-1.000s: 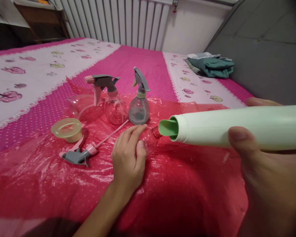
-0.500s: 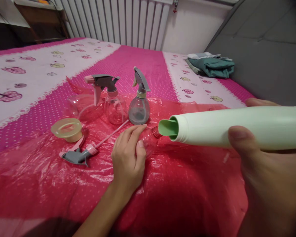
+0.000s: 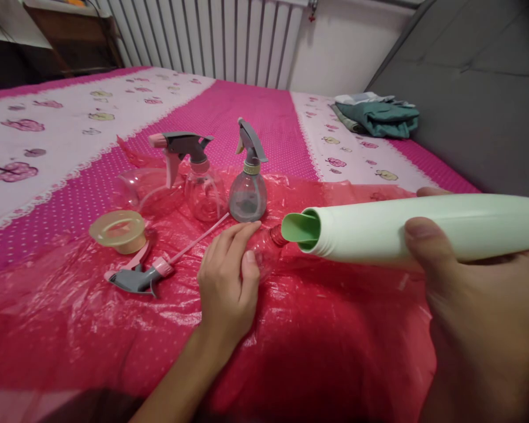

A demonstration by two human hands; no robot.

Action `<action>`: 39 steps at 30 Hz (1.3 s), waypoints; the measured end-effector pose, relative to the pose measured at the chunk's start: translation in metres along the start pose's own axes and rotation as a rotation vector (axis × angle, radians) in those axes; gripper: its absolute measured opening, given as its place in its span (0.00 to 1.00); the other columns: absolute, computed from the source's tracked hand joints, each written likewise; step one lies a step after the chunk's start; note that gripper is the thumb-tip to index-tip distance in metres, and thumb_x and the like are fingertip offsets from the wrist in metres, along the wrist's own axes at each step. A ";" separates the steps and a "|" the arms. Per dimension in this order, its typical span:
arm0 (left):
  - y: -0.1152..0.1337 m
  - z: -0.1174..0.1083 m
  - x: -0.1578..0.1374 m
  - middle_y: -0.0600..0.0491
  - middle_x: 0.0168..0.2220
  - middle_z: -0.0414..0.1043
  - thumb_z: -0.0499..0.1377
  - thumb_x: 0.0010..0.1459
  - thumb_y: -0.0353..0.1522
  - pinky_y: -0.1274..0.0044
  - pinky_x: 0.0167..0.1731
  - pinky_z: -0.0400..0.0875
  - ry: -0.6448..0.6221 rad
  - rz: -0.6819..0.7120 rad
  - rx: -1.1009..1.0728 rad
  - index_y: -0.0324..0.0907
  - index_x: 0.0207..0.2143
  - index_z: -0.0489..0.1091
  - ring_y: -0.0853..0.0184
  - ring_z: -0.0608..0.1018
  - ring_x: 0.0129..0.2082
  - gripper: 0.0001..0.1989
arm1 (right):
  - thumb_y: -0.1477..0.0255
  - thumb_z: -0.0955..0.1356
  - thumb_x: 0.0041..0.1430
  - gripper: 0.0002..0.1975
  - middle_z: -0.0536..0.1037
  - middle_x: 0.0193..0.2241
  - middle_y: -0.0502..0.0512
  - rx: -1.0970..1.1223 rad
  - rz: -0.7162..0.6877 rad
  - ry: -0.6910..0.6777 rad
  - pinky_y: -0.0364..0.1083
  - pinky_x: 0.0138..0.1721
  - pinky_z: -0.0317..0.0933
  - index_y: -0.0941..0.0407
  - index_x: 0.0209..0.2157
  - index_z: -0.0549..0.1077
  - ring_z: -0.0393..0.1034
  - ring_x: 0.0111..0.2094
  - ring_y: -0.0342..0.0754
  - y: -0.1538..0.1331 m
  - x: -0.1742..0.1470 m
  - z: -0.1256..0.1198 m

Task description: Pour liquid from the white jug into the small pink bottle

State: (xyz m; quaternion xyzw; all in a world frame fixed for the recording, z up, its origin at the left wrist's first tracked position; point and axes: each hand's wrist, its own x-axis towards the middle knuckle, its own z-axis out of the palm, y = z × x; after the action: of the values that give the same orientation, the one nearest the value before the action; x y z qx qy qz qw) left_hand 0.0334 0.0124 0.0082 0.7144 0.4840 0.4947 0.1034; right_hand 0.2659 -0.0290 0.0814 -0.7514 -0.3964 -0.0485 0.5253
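My left hand [image 3: 229, 276] is closed round a clear, headless spray bottle [image 3: 267, 249], tilted with its threaded neck toward the right. My right hand [image 3: 471, 294] grips a pale green detergent bottle [image 3: 379, 226], held nearly level. Its green pouring lip [image 3: 300, 228] is right at the neck of the clear bottle; I cannot tell whether they touch, and no liquid stream shows. To the left lies a grey and pink spray head [image 3: 136, 278] with a pink dip tube. Behind it rests a yellowish cap [image 3: 119, 230], wide-rimmed and hollow.
Two spray bottles stand behind my left hand, one with a pink collar [image 3: 203, 191], one greyish [image 3: 248, 194]. Another clear bottle [image 3: 136, 188] lies beside them. Red plastic sheeting [image 3: 317, 341] covers the bed. Folded clothes [image 3: 377, 116] lie by the grey headboard [image 3: 480, 94].
The rear of the detergent bottle has come a little further into view and my right hand has shifted slightly left. My left hand and the clear bottle stay nearly still.
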 end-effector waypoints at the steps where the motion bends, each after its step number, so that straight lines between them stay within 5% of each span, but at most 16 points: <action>1: 0.000 0.000 0.000 0.46 0.58 0.79 0.47 0.75 0.32 0.62 0.57 0.72 0.002 0.000 0.001 0.44 0.61 0.74 0.55 0.79 0.57 0.20 | 0.43 0.78 0.42 0.38 0.83 0.46 0.60 -0.002 0.030 -0.001 0.64 0.51 0.73 0.52 0.51 0.83 0.79 0.45 0.62 0.000 0.001 0.000; 9: 0.000 0.000 0.000 0.46 0.57 0.79 0.47 0.75 0.33 0.61 0.57 0.73 -0.009 0.004 0.011 0.44 0.61 0.74 0.55 0.79 0.57 0.20 | 0.37 0.74 0.33 0.39 0.81 0.39 0.66 -0.150 0.233 -0.016 0.60 0.36 0.67 0.56 0.37 0.81 0.76 0.40 0.66 -0.002 0.007 0.003; 17: 0.000 0.000 -0.001 0.45 0.58 0.79 0.48 0.75 0.32 0.61 0.57 0.72 -0.023 0.019 0.022 0.42 0.61 0.74 0.53 0.80 0.57 0.20 | 0.38 0.77 0.33 0.44 0.82 0.46 0.64 0.008 0.245 -0.035 0.59 0.40 0.70 0.57 0.45 0.81 0.77 0.43 0.63 0.014 0.011 0.012; 28: 0.000 0.000 -0.001 0.45 0.58 0.79 0.48 0.75 0.32 0.61 0.57 0.72 -0.027 0.011 0.025 0.44 0.61 0.74 0.55 0.79 0.57 0.20 | 0.36 0.74 0.36 0.42 0.79 0.37 0.64 -0.042 0.241 -0.040 0.58 0.39 0.69 0.59 0.39 0.79 0.74 0.38 0.60 0.007 0.010 0.013; 39: 0.001 0.000 -0.001 0.46 0.58 0.78 0.47 0.75 0.33 0.61 0.57 0.72 -0.025 0.013 0.026 0.44 0.61 0.73 0.55 0.79 0.57 0.21 | 0.36 0.74 0.37 0.42 0.81 0.40 0.63 -0.010 0.242 -0.033 0.59 0.40 0.68 0.58 0.41 0.80 0.76 0.40 0.61 0.009 0.009 0.014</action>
State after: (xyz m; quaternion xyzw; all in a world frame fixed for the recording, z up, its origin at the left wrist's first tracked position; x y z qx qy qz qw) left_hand 0.0343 0.0111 0.0078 0.7248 0.4844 0.4802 0.0972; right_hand 0.2726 -0.0136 0.0726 -0.7969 -0.3112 0.0258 0.5171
